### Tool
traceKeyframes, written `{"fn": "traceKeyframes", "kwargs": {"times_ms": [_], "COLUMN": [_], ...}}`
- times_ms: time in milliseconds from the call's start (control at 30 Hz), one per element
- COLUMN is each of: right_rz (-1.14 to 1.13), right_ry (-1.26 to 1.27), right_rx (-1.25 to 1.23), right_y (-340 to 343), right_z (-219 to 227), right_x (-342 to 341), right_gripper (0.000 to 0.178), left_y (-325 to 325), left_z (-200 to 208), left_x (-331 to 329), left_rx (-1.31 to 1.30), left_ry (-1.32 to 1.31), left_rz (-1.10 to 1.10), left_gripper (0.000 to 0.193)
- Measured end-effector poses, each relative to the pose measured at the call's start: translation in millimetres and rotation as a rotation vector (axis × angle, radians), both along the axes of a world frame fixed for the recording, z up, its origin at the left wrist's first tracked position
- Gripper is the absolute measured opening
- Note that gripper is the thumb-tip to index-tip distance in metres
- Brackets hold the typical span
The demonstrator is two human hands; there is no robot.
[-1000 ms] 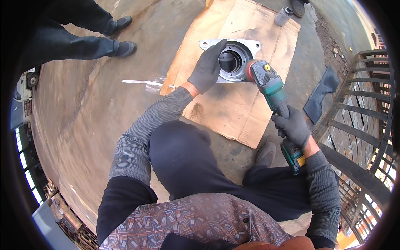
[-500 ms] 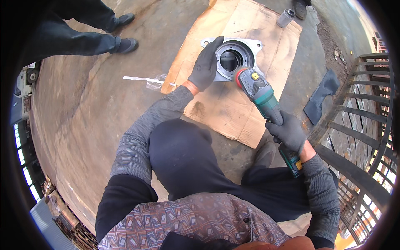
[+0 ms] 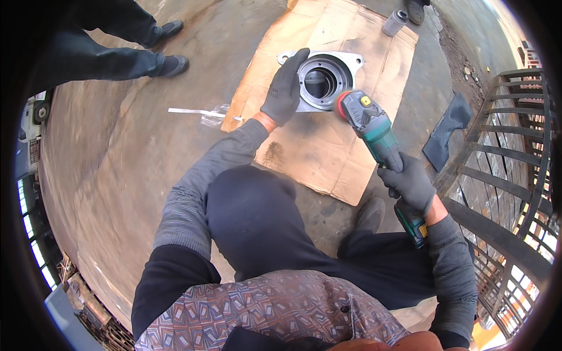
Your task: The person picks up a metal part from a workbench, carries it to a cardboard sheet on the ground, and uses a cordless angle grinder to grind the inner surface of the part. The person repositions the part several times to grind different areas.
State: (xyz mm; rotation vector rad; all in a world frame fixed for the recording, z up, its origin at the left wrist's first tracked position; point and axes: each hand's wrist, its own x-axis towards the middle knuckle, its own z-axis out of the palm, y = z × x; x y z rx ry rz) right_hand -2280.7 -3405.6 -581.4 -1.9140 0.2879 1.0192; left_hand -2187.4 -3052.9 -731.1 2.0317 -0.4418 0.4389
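Over the cardboard sheet sits a grey metal flanged housing with a round stepped bore and corner bolt holes. My gloved left hand grips its left side, fingers stretched along the edge and thumb hidden. In my gloved right hand is a green and black cordless angle grinder, held by its body with the battery end below the wrist. Its red disc is blurred and stands at the housing's lower right edge; whether they touch I cannot tell.
A spray can stands at the cardboard's far right corner, near another person's shoe. Someone's legs are at the upper left. A plastic strip, a dark cloth piece and a black metal rack lie around.
The grinder has shifted slightly right, drawing its disc off the housing's lower right rim. My left hand keeps its place on the housing. The whole view has moved a little.
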Motion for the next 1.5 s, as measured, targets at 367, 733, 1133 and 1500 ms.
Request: {"fn": "traceKeyframes", "kwargs": {"times_ms": [367,733,1133,1500], "right_rz": [-0.117,-0.092,-0.115,-0.008], "right_ry": [-0.046,-0.040,-0.104,-0.049], "right_rx": [0.018,0.121,0.086,0.126], "right_y": [-1,34,48,85], "right_z": [-12,-20,-13,-6], "right_x": [43,61,63,71], "right_gripper": [0.034,0.033,0.034,0.031], "left_y": [5,17,55,73], "left_z": [-4,-6,16,18], "left_x": [-2,-6,44,59], "left_rx": [0.022,0.252,-0.118,-0.596], "left_ry": [0.010,-0.126,0.318,0.710], "left_rz": [0.004,0.286,0.051,-0.027], "left_gripper": [0.056,0.056,0.037,0.044]}}
